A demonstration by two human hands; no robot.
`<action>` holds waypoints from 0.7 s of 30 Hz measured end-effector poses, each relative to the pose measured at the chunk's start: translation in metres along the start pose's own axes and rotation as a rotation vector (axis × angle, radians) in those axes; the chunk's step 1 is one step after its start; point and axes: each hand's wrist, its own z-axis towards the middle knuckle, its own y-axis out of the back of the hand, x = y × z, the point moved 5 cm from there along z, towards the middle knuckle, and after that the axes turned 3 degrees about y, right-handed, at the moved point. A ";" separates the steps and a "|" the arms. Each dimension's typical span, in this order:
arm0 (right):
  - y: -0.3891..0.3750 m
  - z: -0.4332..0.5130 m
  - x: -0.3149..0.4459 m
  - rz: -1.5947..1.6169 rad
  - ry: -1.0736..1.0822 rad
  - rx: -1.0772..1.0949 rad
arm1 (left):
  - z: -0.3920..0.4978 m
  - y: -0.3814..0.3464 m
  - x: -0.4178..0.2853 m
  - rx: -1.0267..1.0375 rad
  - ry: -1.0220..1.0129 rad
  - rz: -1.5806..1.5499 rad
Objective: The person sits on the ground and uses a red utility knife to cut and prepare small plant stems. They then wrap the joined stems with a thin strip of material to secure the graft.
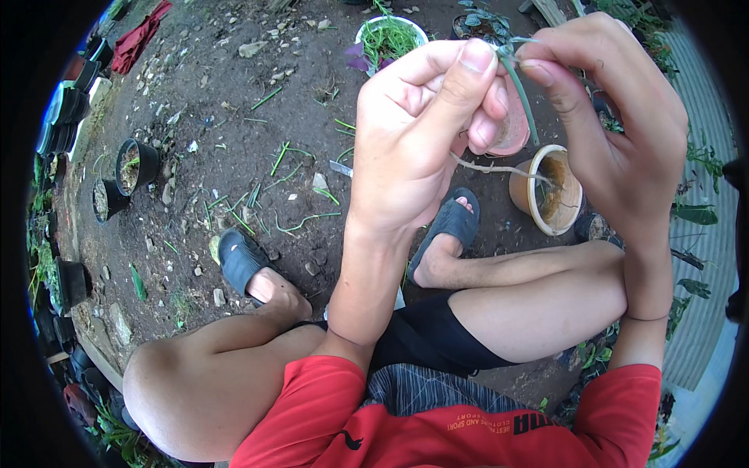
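Observation:
My left hand (pixel 409 123) is raised in front of me, its thumb and fingers pinching a green plant stem (pixel 521 96) near its upper end. The stem hangs down between my hands. My right hand (pixel 614 111) is close beside it, thumb and forefinger together on what looks like a thin pale strip (pixel 507 51) at the stem's top. A thin brown woody stem with roots (pixel 491 168) extends below my left hand, across the view of a tan pot (pixel 519 186) lying tilted on the soil. Whether my left hand holds this stem is hidden.
A knife blade (pixel 341 168) lies by my left wrist. Cut green stems (pixel 281 158) litter the soil. A pink dish (pixel 516 131), a white planter (pixel 422 35) and black pots (pixel 140 167) stand around. Corrugated sheeting (pixel 699 234) runs along the right. My sandaled feet (pixel 450 225) rest ahead.

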 end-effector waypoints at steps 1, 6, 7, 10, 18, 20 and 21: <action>-0.004 0.001 -0.004 0.017 0.029 -0.123 | 0.001 -0.002 -0.001 0.022 0.007 -0.039; -0.002 -0.009 -0.009 0.074 -0.201 -0.077 | -0.007 -0.012 -0.002 -0.070 0.014 0.190; 0.003 -0.013 -0.011 0.081 -0.273 0.032 | -0.007 -0.012 -0.003 -0.092 0.015 0.203; 0.005 -0.020 -0.019 0.259 -0.372 0.166 | -0.005 -0.010 -0.008 0.041 0.016 0.382; -0.009 -0.027 -0.028 0.209 -0.213 0.501 | -0.004 -0.004 -0.009 0.146 -0.122 1.313; -0.012 -0.029 -0.023 0.074 -0.234 0.431 | -0.004 -0.004 -0.005 0.019 -0.180 1.428; -0.015 -0.029 -0.020 0.007 -0.240 0.396 | -0.003 -0.005 -0.003 -0.054 -0.211 1.487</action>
